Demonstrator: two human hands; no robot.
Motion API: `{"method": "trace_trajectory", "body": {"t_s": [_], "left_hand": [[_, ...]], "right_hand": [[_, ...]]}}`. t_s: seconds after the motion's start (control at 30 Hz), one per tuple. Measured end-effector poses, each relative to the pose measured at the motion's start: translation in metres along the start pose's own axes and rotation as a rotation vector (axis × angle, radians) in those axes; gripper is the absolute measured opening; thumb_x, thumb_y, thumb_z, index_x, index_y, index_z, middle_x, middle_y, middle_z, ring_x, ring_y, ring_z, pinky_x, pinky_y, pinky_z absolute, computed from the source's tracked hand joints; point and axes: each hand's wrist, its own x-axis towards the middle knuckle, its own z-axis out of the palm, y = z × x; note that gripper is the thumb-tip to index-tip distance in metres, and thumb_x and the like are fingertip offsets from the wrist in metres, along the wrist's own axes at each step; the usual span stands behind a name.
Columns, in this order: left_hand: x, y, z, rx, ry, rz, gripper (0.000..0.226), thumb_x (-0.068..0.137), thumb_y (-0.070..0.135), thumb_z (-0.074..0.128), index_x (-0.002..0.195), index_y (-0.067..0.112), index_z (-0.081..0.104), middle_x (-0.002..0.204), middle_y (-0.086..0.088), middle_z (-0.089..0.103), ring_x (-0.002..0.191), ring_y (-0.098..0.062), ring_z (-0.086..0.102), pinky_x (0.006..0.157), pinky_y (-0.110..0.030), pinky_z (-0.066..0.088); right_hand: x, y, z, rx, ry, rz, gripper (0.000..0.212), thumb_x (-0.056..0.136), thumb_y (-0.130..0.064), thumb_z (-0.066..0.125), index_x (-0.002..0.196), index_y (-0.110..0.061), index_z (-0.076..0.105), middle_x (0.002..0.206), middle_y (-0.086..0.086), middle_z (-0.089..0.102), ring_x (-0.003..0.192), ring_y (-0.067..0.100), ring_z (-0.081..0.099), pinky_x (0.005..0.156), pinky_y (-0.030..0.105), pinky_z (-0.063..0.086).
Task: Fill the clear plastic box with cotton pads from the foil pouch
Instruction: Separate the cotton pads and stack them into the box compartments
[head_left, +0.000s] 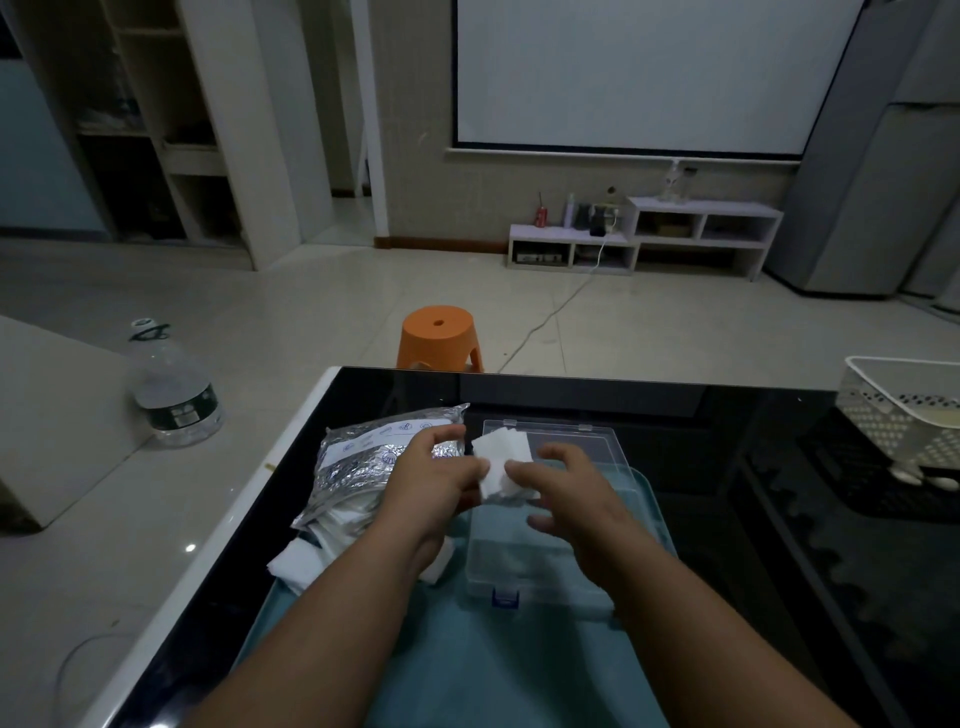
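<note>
Right over the open box (545, 564), we're pinching a pad stack (500, 461) in our curled left hand (444, 480) while our right hand (569, 493), fingers loosely spread, is thumbing it square, probably so it drops in flat, with the pouch (371, 460) lying just left.

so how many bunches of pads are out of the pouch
2: one stack pinched in the left hand over the box; one loose pile at the pouch mouth, partly behind the left forearm. More may be hidden inside the pouch.
</note>
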Motion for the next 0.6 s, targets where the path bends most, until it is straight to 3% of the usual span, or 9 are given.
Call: {"method": "trace_trajectory", "body": {"t_s": [0.1,0.2,0.27,0.37,0.43,0.53,0.6], "left_hand": [[-0.002,0.002,0.000,-0.017,-0.012,-0.009,0.036,0.085,-0.003,0.062,0.111,0.022,0.057,0.090,-0.010,0.072,0.078,-0.027,0.072,0.064,-0.032,0.058],[-0.002,0.004,0.002,-0.079,-0.048,-0.042,0.030,0.088,0.004,0.061,0.116,0.016,0.057,0.101,-0.014,0.070,0.086,-0.029,0.070,0.073,-0.036,0.059],[-0.002,0.005,0.001,-0.247,-0.077,-0.110,0.024,0.091,0.021,0.060,0.113,0.010,0.059,0.108,-0.019,0.069,0.095,-0.032,0.068,0.087,-0.044,0.055],[0.001,0.001,-0.002,-0.411,-0.147,-0.227,0.058,0.081,0.053,0.058,0.118,0.007,0.060,0.114,-0.020,0.069,0.111,-0.036,0.063,0.105,-0.050,0.043],[0.001,-0.002,-0.001,-0.445,-0.237,-0.270,0.069,0.075,0.058,0.056,0.120,0.007,0.061,0.116,-0.020,0.068,0.114,-0.036,0.061,0.108,-0.051,0.039],[-0.002,-0.003,0.003,-0.559,-0.265,-0.284,0.056,0.075,0.044,0.062,0.114,0.004,0.060,0.105,-0.020,0.067,0.095,-0.032,0.064,0.094,-0.048,0.049],[0.000,-0.002,0.005,-0.571,-0.261,-0.274,0.043,0.077,0.029,0.064,0.112,0.004,0.059,0.099,-0.018,0.069,0.081,-0.027,0.068,0.066,-0.040,0.059]], "right_hand": [[-0.002,-0.003,-0.001,0.153,-0.007,0.034,0.042,0.085,-0.010,0.070,0.118,-0.022,0.047,0.121,0.021,0.056,0.095,0.030,0.068,0.073,0.033,0.061],[-0.006,-0.007,0.001,0.171,0.050,-0.010,0.030,0.086,-0.002,0.067,0.103,-0.020,0.051,0.115,0.021,0.057,0.094,0.033,0.068,0.078,0.038,0.061],[-0.010,-0.010,0.002,0.242,0.034,-0.019,0.020,0.087,0.000,0.064,0.102,-0.011,0.054,0.110,0.021,0.060,0.095,0.034,0.067,0.083,0.042,0.060],[-0.016,-0.013,0.003,0.252,0.026,-0.042,0.014,0.089,-0.001,0.063,0.102,-0.004,0.058,0.102,0.018,0.063,0.096,0.034,0.067,0.084,0.043,0.059],[-0.017,-0.012,0.006,0.229,0.038,-0.051,0.012,0.089,-0.001,0.063,0.101,-0.002,0.059,0.099,0.017,0.064,0.096,0.034,0.067,0.084,0.044,0.059],[-0.019,-0.012,0.012,0.192,0.014,-0.063,0.008,0.089,-0.001,0.063,0.097,-0.003,0.061,0.101,0.018,0.066,0.094,0.032,0.068,0.083,0.044,0.060],[-0.019,-0.013,0.013,0.194,-0.029,-0.087,0.002,0.091,-0.003,0.062,0.091,-0.005,0.063,0.099,0.021,0.068,0.087,0.028,0.069,0.080,0.040,0.060]]}}
